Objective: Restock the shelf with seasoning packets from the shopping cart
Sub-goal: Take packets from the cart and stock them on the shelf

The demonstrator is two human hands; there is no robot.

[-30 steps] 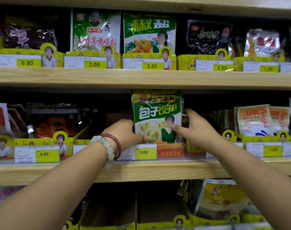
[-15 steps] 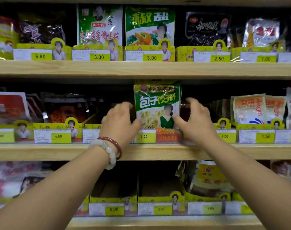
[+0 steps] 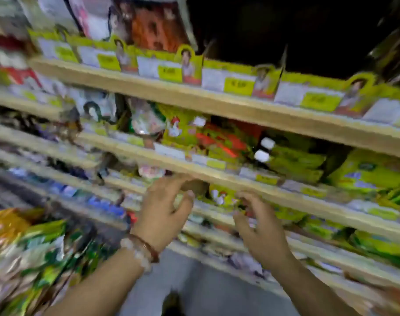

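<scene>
- The left hand, two bracelets on its wrist, hangs in front of the lower shelves with fingers loosely curled and nothing in its grasp.
- The right hand hovers beside it, apart from it, fingers spread and released, also holding nothing.
- Behind the hands run tilted wooden shelf boards, fronted by yellow price-tag holders.
- Yellow-green seasoning packets fill the middle shelves; the picture is too blurred to read any label.
- At lower left lies a heap of green and gold packets; whether it sits in the cart cannot be told.
- A grey floor shows between the forearms.
- Half a second ago both hands flanked a green dumpling-seasoning packet on a level shelf; now they are off it, and the view has swung down and leftward.
</scene>
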